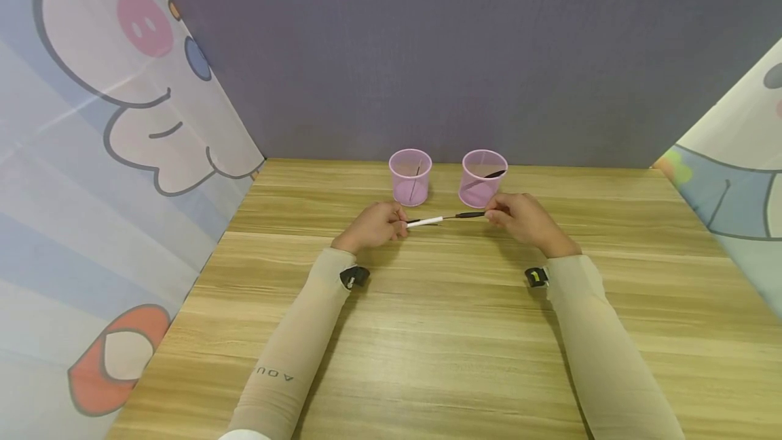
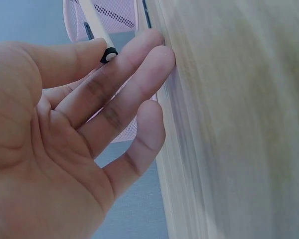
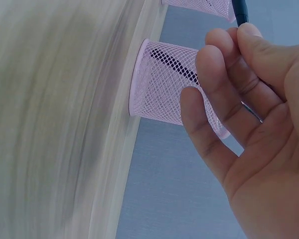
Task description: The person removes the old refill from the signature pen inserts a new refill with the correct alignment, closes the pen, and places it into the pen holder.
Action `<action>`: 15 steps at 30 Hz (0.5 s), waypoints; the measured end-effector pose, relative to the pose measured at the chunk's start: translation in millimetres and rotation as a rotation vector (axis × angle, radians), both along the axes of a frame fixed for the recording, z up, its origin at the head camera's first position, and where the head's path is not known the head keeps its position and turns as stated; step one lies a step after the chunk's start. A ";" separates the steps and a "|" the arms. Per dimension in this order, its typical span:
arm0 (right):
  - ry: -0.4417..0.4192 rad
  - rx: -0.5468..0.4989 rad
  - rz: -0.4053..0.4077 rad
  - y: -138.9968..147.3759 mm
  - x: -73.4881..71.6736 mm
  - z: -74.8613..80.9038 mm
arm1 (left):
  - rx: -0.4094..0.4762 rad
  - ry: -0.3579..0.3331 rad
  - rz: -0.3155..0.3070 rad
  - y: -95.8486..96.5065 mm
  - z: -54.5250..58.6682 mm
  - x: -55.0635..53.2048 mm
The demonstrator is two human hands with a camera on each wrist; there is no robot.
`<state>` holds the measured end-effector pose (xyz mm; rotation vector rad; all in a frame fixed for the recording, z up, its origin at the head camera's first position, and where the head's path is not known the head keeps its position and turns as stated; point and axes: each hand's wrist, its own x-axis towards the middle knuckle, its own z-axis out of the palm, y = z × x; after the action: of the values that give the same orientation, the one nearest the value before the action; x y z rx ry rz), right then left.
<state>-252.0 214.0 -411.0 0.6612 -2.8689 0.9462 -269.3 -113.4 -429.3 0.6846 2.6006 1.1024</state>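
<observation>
In the head view my left hand [image 1: 375,226] pinches a white pen barrel [image 1: 425,221] between thumb and fingers. The left wrist view shows the barrel's black-ringed end [image 2: 108,55] at the thumb tip, with a dark clip [image 2: 88,31] beside it. My right hand [image 1: 524,219] pinches a slim black pen part [image 1: 470,214] by its right end. From that part a thin rod [image 1: 449,217] reaches left to the barrel's open end, so both pieces lie nearly in one line. The other fingers of each hand are bent loosely.
Behind the hands stand two pink mesh cups on the wooden table [image 1: 427,331]. A thin dark stick leans inside the left cup [image 1: 411,153]; a thicker black piece [image 1: 495,174] leans in the right cup [image 1: 485,152]. A grey panel [image 1: 458,53] rises at the table's back edge.
</observation>
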 end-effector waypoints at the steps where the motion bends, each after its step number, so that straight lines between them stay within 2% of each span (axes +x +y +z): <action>1: 0.002 0.002 0.003 -0.3 0.1 0.0 | 0.000 0.004 -0.001 0.1 -0.3 -0.1; 15: 0.012 0.029 0.005 -3.7 -0.2 -1.6 | -0.009 0.039 -0.009 3.2 2.5 2.4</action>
<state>-252.2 210.3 -412.6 0.6749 -2.8766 0.9000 -266.9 -110.2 -426.9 0.7219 2.6304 1.0854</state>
